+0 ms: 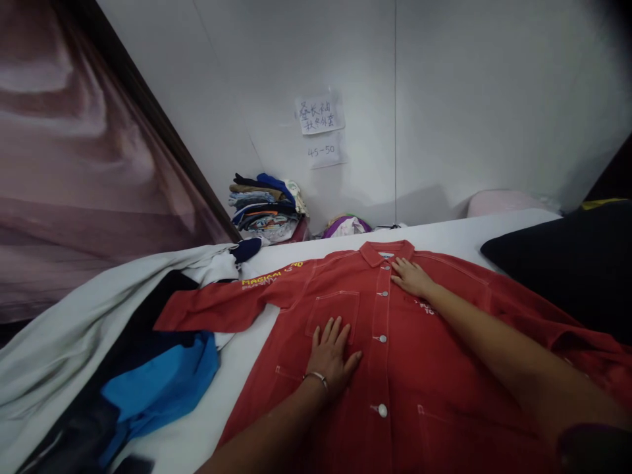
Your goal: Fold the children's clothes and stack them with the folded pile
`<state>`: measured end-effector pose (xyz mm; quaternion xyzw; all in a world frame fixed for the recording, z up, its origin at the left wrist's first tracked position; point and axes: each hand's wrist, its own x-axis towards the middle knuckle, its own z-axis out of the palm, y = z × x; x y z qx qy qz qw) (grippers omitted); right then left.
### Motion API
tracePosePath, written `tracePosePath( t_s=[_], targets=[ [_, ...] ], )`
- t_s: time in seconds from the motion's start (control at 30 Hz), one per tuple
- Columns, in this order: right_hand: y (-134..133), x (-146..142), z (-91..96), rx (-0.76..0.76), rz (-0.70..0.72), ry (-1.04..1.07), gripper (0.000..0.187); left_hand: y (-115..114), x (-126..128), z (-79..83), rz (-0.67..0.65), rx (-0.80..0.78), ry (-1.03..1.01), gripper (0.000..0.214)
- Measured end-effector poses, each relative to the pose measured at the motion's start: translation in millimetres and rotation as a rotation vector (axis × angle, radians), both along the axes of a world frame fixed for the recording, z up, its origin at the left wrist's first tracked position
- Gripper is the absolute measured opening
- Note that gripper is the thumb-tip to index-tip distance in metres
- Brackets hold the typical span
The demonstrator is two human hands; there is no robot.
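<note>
A red button-front jacket (pixel 365 355) lies front side up, its collar toward the wall and its sleeves out to both sides. Yellow and white lettering runs along the sleeve on the left. My left hand (pixel 332 355) rests flat with fingers spread on the jacket's front, just below the chest pocket on the left. Close under the collar, my right hand (pixel 413 278) lies on the cloth beside the button row, fingers stretched out. Neither hand grips anything. My right forearm covers part of the jacket's other side.
The white table (pixel 241 388) carries blue cloth (pixel 162 382), black cloth and a long pale cloth (pixel 113 296) on the left. A black garment (pixel 567 263) lies at right. By the wall stand a stack of folded clothes (pixel 269 207) and a purple-edged bundle (pixel 347 226). Handwritten papers (pixel 320 113) hang above.
</note>
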<state>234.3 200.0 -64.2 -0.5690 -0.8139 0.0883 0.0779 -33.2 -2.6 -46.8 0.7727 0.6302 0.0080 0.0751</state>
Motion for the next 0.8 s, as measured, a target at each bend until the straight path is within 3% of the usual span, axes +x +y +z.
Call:
tracePosePath(
  t_s=[0.17, 0.37, 0.47, 0.63, 0.73, 0.8],
  targets=[
    [-4.5, 2.8, -4.6, -0.012, -0.015, -0.041, 0.059, -2.4, 0.1, -3.3, -0.017, 0.021, -0.039, 0.067],
    [-1.2, -1.5, 7.6, -0.073, -0.05, -0.017, 0.06, -3.2, 2.3, -1.5, -0.008, 0.019, -0.052, 0.069],
    [-25.8, -11.8, 8.4, -0.041, -0.056, -0.021, 0.056, -3.3, 3.2, -1.9, -0.004, 0.025, -0.06, 0.07],
    [-80.3, -16.5, -7.9, 0.059, 0.117, -0.021, 0.055, -2.3, 4.7, -3.5, -0.011, 0.028, -0.079, 0.073],
    [-102.3, -11.7, -5.7, -0.001, 0.086, -0.021, 0.055, -2.2, 5.8, -2.5, -0.009, 0.023, -0.083, 0.073],
    [-121.2, -11.6, -0.1, 0.036, 0.08, -0.012, 0.055, -2.7, 6.5, -1.6, -0.006, 0.022, -0.086, 0.073]
  ],
)
